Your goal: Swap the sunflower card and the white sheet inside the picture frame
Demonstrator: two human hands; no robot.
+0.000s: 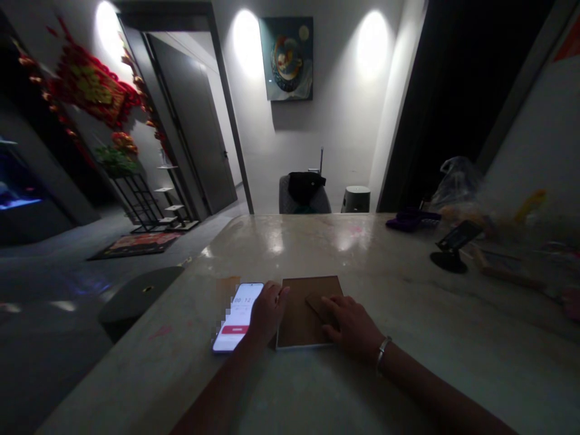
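A square brown board [308, 311] with a pale edge lies flat on the pale marble counter [408, 314], close to the near edge. My left hand [268, 311] rests at the board's left edge, between it and a smartphone [238, 317] whose lit screen shows a timer and a red button. On the board sits a small brown piece [315, 305], and my right hand [348, 326] lies over it with the fingers on top. The piece's far end shows; the rest is hidden under those fingers. A metal bangle [382, 353] circles my right wrist.
A purple object [412, 220], a black phone stand [455, 244] and a plastic bag [457, 184] stand on the counter's right side. Beyond the far edge are an office chair [303, 196] and a grey bin [356, 199]. A dark stool [138, 296] stands left of the counter.
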